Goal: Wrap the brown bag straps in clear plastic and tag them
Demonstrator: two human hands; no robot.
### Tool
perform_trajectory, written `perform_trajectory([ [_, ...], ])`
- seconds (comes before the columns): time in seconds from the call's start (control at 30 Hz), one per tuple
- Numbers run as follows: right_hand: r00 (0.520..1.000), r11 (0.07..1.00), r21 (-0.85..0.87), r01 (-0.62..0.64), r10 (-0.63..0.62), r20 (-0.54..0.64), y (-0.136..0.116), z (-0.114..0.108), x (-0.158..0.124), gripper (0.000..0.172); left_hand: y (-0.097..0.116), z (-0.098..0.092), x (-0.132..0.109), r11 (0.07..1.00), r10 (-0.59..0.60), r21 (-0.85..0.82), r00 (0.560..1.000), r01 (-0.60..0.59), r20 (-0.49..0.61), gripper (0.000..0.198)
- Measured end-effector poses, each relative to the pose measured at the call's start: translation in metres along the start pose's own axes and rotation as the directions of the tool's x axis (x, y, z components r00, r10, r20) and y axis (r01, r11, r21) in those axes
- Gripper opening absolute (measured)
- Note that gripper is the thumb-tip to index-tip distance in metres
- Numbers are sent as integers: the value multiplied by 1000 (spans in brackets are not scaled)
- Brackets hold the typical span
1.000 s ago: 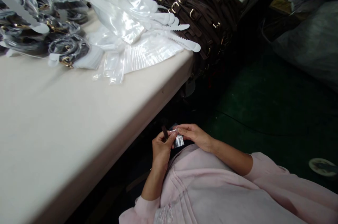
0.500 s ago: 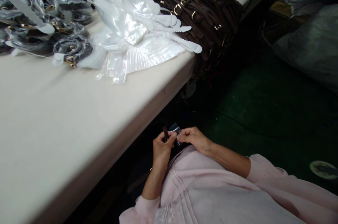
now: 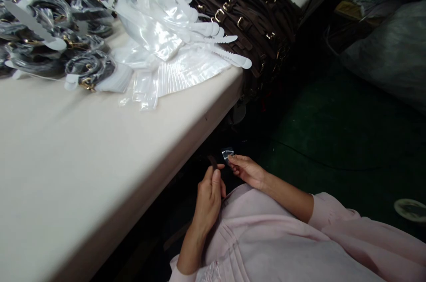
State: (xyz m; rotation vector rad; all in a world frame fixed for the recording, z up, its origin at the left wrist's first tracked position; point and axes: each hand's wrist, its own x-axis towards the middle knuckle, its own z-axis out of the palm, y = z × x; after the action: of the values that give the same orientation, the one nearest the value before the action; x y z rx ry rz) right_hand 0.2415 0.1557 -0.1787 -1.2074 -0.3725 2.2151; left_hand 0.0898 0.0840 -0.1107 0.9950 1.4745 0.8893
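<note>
Close to my lap, my left hand (image 3: pixel 210 191) is closed around a dark brown leather strap (image 3: pixel 212 162), whose end sticks up past the fingers. The rest of that strap is lost in shadow. Just to the right, my right hand (image 3: pixel 248 170) pinches a small clear plastic bag (image 3: pixel 227 153) between thumb and fingers. A short gap separates the bag from the strap. Both hands are held below the level of the table top, beside its edge.
On the pale table (image 3: pixel 83 162) lie fanned clear plastic bags (image 3: pixel 189 73), white serrated plastic strips (image 3: pixel 229 56) and coiled straps in plastic (image 3: pixel 89 69). Brown buckled straps (image 3: pixel 253 29) are heaped at the far corner. A large translucent sack (image 3: pixel 389 51) rests on the green floor.
My hands have come apart. The right now holds the small plastic bag away from the strap, and the left has turned, its fingers wrapped around the strap.
</note>
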Motion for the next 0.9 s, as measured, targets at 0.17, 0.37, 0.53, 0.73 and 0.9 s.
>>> perform_trajectory([
  [0.17,941,939,196,-284,233,247,-12,-6,-2,28,12,18,-16,936,103,288,940,-202,326,38],
  [0.37,967,893,387,-229,162,197,-28,-9,0,18,1,22,-13,916,121,321,928,-241,352,32],
  [0.53,997,919,389,-64,73,-8,-39,-12,10,13,-9,17,-7,955,168,202,959,-216,230,31],
  [0.73,995,912,410,12,28,-91,-46,-11,9,11,-22,16,-4,972,113,186,979,-144,171,34],
  [0.9,992,907,411,86,-39,-121,-71,-13,15,12,-31,12,-5,969,57,228,982,-99,183,36],
])
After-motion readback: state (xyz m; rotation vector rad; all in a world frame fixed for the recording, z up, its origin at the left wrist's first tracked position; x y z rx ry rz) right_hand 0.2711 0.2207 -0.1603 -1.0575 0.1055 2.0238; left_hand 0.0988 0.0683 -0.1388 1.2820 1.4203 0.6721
